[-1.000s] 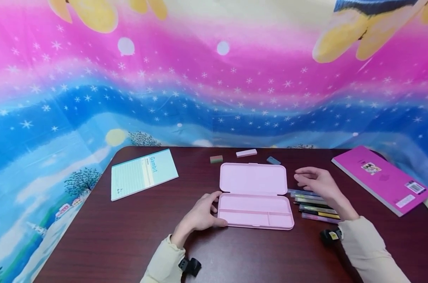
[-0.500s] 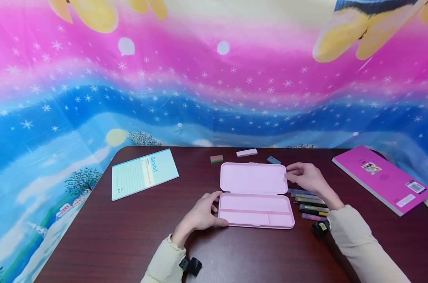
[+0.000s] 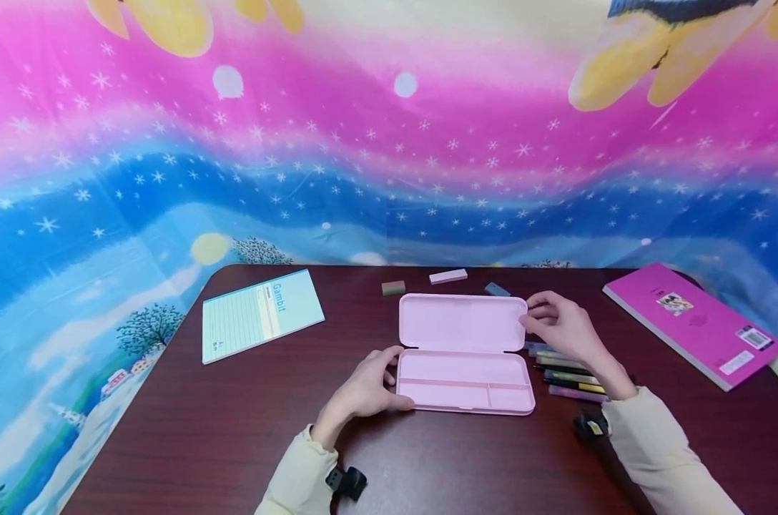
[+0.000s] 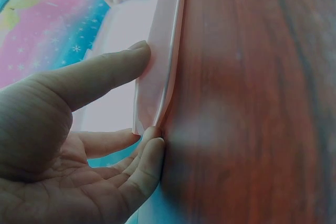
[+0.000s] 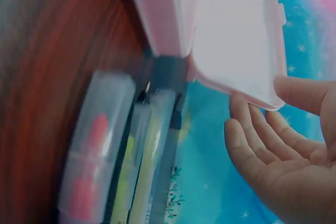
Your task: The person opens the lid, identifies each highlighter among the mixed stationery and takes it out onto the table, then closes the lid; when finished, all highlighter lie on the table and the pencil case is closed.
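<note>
A pink pencil case (image 3: 443, 393) lies unfolded on the dark wooden table, its divided base holding nothing. Around the base's left end, my left hand (image 3: 363, 386) has its thumb on the front wall (image 4: 157, 66) and its fingertips at the corner. My right hand (image 3: 569, 332) pinches the right edge of the lid (image 3: 460, 322), thumb on the inside and fingers behind, as the right wrist view shows. The lid leans up from its hinge at the back. Several pens (image 3: 572, 383) lie side by side under the right forearm, partly hidden by it.
Behind the lid are a red-and-green eraser (image 3: 393, 287), a pale pink eraser (image 3: 448, 277) and a blue-grey one (image 3: 497, 289). A light green notebook (image 3: 260, 315) lies at left, a magenta book (image 3: 694, 325) at right. A printed cloth (image 3: 389, 157) hangs behind the table.
My right hand has come left from above the pens to the lid's right edge and taken hold of it. The lid has risen slightly. My left hand stays put.
</note>
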`<state>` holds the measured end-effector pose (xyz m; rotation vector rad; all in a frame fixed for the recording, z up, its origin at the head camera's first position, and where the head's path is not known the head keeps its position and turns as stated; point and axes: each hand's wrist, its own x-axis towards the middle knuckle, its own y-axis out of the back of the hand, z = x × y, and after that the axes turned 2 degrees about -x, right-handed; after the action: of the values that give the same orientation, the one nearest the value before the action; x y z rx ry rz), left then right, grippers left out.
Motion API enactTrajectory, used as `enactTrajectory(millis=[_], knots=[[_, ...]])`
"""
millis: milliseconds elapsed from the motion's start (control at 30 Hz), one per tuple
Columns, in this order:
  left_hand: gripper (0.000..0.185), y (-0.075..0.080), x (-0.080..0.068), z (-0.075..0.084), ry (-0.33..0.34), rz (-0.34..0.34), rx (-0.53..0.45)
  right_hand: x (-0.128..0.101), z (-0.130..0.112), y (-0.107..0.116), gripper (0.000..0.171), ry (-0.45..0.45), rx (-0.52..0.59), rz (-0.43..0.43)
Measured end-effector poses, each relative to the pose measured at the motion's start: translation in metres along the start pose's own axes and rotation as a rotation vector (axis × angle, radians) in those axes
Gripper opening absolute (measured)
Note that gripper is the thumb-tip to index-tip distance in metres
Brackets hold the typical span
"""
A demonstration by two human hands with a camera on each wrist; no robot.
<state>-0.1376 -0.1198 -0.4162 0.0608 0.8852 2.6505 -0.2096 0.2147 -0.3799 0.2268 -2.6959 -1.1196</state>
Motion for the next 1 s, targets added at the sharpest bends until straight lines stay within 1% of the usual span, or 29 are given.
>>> enactTrajectory(millis=[100,233,367,433,533,633,700,800,933,1000], knots=[[0.082,-0.001,0.0,0.0,0.001,0.002,-0.003,-0.01,-0.004,-0.001,0.03,0.006,0.017,0.065],[0.086,0.0,0.001,0.0,0.002,0.014,-0.007,-0.024,-0.009,-0.003,0.029,0.013,0.038,0.125],[0.092,0.001,0.001,-0.002,-0.013,0.01,-0.008,-0.039,-0.011,-0.006,0.026,0.009,0.042,0.151],[0.096,0.002,0.001,-0.003,-0.024,-0.014,-0.015,-0.048,-0.01,-0.008,0.024,-0.008,0.062,0.131],[0.099,0.005,0.001,-0.004,-0.038,-0.055,-0.053,-0.061,-0.008,-0.01,0.023,-0.044,0.144,0.049],[0.088,0.01,0.0,-0.004,-0.06,-0.092,-0.083,-0.068,-0.006,-0.013,0.025,-0.059,0.179,-0.048],[0.075,0.012,0.0,-0.003,-0.068,-0.107,-0.08,-0.071,-0.005,-0.016,0.027,-0.047,0.16,-0.095],[0.062,0.013,0.0,-0.004,-0.078,-0.125,-0.054,-0.074,-0.003,-0.02,0.031,-0.022,0.117,-0.125],[0.061,0.014,-0.001,-0.005,-0.083,-0.115,-0.025,-0.074,-0.005,-0.024,0.034,-0.022,0.099,-0.137],[0.061,0.014,-0.001,-0.005,-0.082,-0.091,-0.02,-0.073,-0.007,-0.025,0.035,-0.029,0.087,-0.141]])
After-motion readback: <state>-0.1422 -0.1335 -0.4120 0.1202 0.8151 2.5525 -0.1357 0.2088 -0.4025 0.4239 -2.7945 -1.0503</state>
